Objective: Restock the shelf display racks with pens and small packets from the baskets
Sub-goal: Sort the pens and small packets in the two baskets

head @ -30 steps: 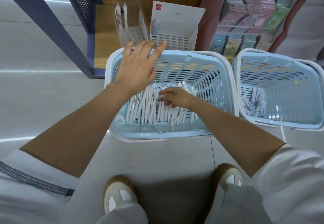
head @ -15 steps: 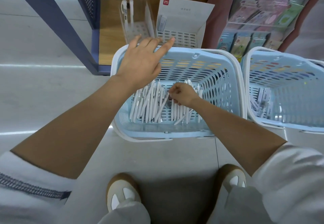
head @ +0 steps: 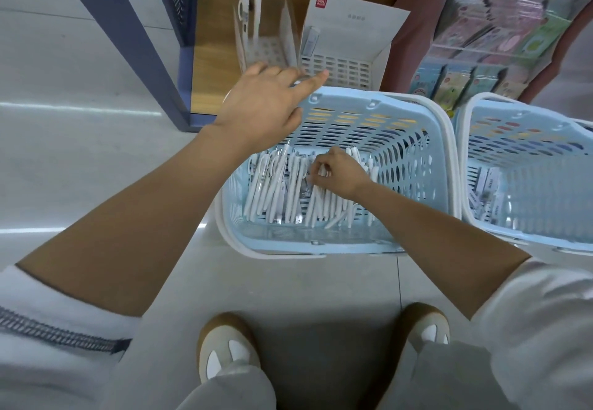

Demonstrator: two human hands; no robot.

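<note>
A light blue basket (head: 333,247) on the floor holds several white pens (head: 276,188). My right hand (head: 340,173) is down inside it, fingers curled and pinching a pen out of the pile. My left hand (head: 269,104) hovers over the basket's far left corner, fingers straight and spread, holding nothing. Beyond it on the low wooden shelf (head: 211,56) stands a clear pen rack (head: 266,43) with two white pens upright in it. Beside that is a white card display box (head: 346,43) with one packet inside.
A second blue basket (head: 526,178) with small packets stands to the right. A rack of colourful packets (head: 500,24) rises behind it. A dark blue shelf post (head: 128,43) slants at the left. My shoes (head: 227,345) stand on the grey floor below the baskets.
My right hand has curled tighter on a pen in the pile. My left hand has stayed spread over the basket's far corner, drifting slightly toward the clear rack.
</note>
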